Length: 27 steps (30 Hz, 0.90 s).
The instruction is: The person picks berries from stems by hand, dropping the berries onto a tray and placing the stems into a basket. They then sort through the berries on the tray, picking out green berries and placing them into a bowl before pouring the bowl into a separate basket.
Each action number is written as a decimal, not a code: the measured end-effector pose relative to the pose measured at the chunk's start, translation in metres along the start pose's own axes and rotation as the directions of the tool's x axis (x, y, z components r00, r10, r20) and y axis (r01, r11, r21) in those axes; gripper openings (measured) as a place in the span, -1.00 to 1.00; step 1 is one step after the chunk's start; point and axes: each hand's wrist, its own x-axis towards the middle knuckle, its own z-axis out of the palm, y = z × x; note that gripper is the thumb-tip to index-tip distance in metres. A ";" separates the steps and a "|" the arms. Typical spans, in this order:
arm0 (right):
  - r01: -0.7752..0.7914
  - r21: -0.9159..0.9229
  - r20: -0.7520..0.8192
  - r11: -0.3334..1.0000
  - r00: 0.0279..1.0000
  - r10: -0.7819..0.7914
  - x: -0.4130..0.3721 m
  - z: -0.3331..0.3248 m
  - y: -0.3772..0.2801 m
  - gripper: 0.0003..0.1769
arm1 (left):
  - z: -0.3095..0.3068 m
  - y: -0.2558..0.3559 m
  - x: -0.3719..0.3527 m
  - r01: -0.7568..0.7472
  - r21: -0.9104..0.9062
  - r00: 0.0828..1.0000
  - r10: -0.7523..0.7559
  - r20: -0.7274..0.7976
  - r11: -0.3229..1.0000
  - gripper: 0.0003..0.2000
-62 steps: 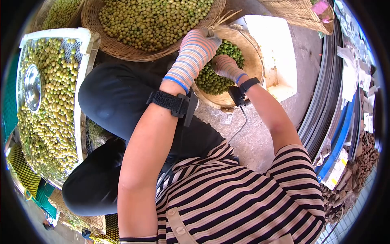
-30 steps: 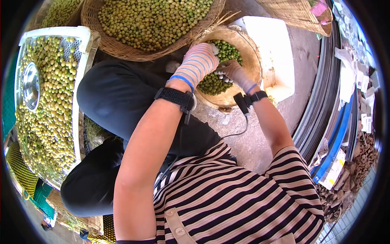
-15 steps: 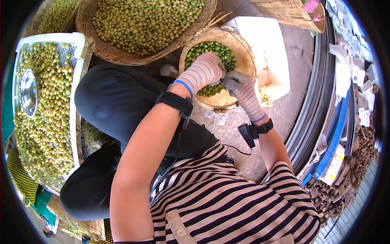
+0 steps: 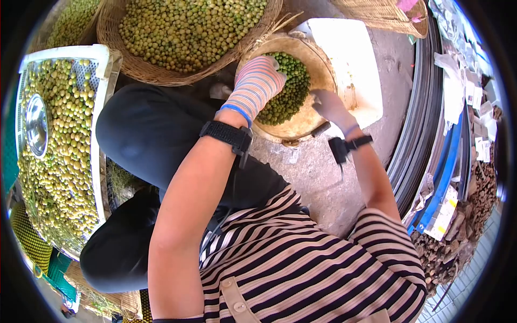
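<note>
My left hand (image 4: 260, 78), in a striped knitted glove with a grey palm, is closed over the left part of a heap of small round green fruits (image 4: 293, 81). What its fingers hold, if anything, is hidden. The fruits lie on a round, stained, pale container (image 4: 325, 64). My right hand (image 4: 331, 109), gloved too, is over the container's right side, apart from the left hand; motion smears its fingers. Just below it, at the rim, shows a short dark cylindrical piece (image 4: 321, 129).
A large wicker basket (image 4: 177, 79) of yellow-green fruits stands behind, and a white crate (image 4: 100, 156) at left holds more, with a shiny metal bowl (image 4: 36, 125) on top. A white foam box (image 4: 350, 48) stands beside the container. Long dark strips (image 4: 412, 134) lie along the right.
My hands have parted: the left moved slightly up and left, the right moved right and down, away from the fruits. More of the green heap shows between them.
</note>
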 end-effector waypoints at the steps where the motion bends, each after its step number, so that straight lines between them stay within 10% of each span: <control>1: 0.013 -0.058 -0.002 0.998 1.000 -0.013 0.020 0.004 -0.003 -0.49 | -0.002 -0.001 0.000 0.003 -0.001 1.000 -0.003 -0.006 1.000 -0.55; 6: 0.010 -0.125 -0.068 0.992 0.998 -0.019 0.096 0.013 -0.012 -0.36 | -0.007 -0.010 0.007 0.078 -0.314 0.988 -0.115 -0.103 0.946 -0.63; 8: -0.135 -0.164 0.146 0.977 0.976 0.159 0.110 0.014 -0.029 -0.29 | -0.005 -0.014 0.008 0.053 -0.345 0.985 -0.106 -0.138 0.937 -0.64; 12: -0.265 0.569 0.483 0.778 0.874 -0.056 0.068 -0.028 -0.046 -0.38 | -0.014 -0.011 0.014 0.106 -0.318 0.987 -0.137 -0.079 0.942 -0.64; 14: -0.238 0.659 0.437 0.713 0.893 -0.106 0.081 -0.018 -0.021 -0.41 | -0.009 -0.013 0.014 0.106 -0.330 0.977 -0.159 -0.139 0.938 -0.64; 17: -0.484 0.170 0.565 0.858 0.761 0.317 0.095 -0.004 -0.003 -0.56 | -0.006 -0.016 0.015 0.092 -0.397 0.982 -0.149 -0.114 0.913 -0.62; 21: -0.282 -0.104 0.441 0.954 0.846 0.298 0.104 0.055 0.016 -0.67 | 0.000 -0.022 0.024 0.081 -0.430 0.982 -0.145 -0.118 0.899 -0.60; 23: -0.049 0.071 0.614 0.996 0.789 -0.005 0.093 0.061 0.000 -0.73 | -0.001 -0.024 0.024 0.114 -0.474 0.976 -0.186 -0.109 0.873 -0.60; 26: -0.322 0.070 0.542 0.944 0.807 0.235 0.077 0.025 -0.027 -0.72 | -0.007 -0.024 0.022 0.149 -0.458 0.973 -0.213 -0.091 0.877 -0.60; 27: -0.070 -0.058 0.476 0.996 0.875 0.089 0.100 0.038 -0.009 -0.75 | -0.007 -0.022 0.020 0.160 -0.462 0.970 -0.226 -0.090 0.872 -0.61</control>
